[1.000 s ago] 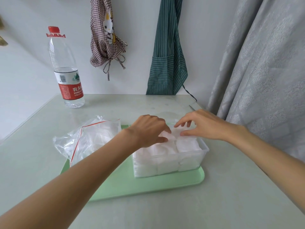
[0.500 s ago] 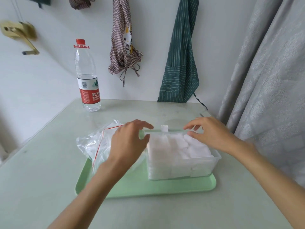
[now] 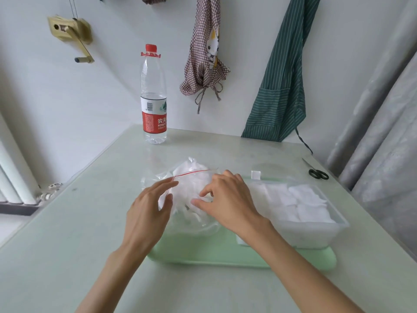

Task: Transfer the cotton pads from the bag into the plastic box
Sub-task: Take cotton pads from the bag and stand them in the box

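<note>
A home room — aprons hung on the wall, curtain, water bottle.

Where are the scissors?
In the head view, the scissors lie at the table's far right edge, beside the grey curtain, just beyond the plastic box.

Soft, even daylight, faint shadows, wide-angle bending at edges.
</note>
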`<state>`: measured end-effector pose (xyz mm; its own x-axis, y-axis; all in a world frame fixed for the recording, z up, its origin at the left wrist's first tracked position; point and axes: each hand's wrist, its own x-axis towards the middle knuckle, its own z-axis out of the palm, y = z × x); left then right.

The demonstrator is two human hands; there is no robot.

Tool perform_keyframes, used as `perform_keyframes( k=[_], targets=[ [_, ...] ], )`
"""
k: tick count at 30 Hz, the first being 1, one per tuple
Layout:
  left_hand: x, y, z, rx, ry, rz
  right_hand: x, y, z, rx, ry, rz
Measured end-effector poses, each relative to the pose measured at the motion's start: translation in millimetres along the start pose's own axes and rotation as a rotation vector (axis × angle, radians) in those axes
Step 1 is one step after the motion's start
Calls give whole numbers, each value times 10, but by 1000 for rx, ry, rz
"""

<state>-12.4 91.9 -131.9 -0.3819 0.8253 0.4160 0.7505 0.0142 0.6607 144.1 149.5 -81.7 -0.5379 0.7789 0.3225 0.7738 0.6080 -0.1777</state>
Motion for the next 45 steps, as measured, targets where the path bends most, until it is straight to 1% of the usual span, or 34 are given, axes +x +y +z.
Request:
perform_keyframes(
  k=[3, 9, 11, 14, 16, 18, 20, 23, 24, 26, 27, 28, 30, 33, 35, 37, 39, 41, 43, 45],
  targets=[
    [4, -18, -23, -44, -13, -31, 13, -7, 74, -32, -33, 44],
    [-1, -16, -27, -26, -27, -50, 47, 60, 81, 98, -77, 40],
    [2, 7, -28, -3, -22, -64, 33, 94, 57, 157, -45, 13],
    [22, 55, -40, 23, -23, -76, 12, 141, -13, 234, 89, -11],
    [50, 95, -60, 40, -42, -67, -17, 168, -110, 335, 165, 6],
    [108, 147, -111, 52, -66, -63, -65, 185, -238, 515, 201, 77],
    [177, 245, -158, 5, -69, -42, -135, 219, -393, 812, 170, 224],
    [240, 544, -229, -239, -38, -12, -220, 293, -545, 1351, 43, 442],
    [252, 681, -245, -336, -73, -36, -246, 325, -574, 1466, 28, 487],
    [290, 954, -245, -558, -220, -119, -293, 410, -610, 1556, 20, 521],
    [308, 1066, -241, -647, -304, -173, -318, 440, -627, 1562, 21, 521],
    [324, 1151, -226, -686, -372, -201, -335, 479, -635, 1549, 28, 520],
    [345, 1259, -140, -614, -425, -173, -379, 577, -663, 1508, 48, 525],
    [359, 1344, 47, -536, -373, -120, -380, 743, -735, 1478, 30, 501],
    [383, 1407, 161, -522, -366, -98, -373, 893, -806, 1449, 76, 506],
    [424, 1466, 264, -487, -369, -70, -391, 1020, -866, 1304, 131, 497],
    [452, 1474, 337, -433, -378, -39, -424, 1070, -841, 1122, 147, 472],
    [457, 1451, 409, -374, -402, -21, -422, 1090, -745, 1011, 202, 462],
    [463, 1372, 469, -282, -408, -19, -377, 1072, -637, 1011, 277, 459],
    [478, 1275, 514, -182, -379, -21, -336, 1049, -537, 1028, 303, 473]
  ],
)
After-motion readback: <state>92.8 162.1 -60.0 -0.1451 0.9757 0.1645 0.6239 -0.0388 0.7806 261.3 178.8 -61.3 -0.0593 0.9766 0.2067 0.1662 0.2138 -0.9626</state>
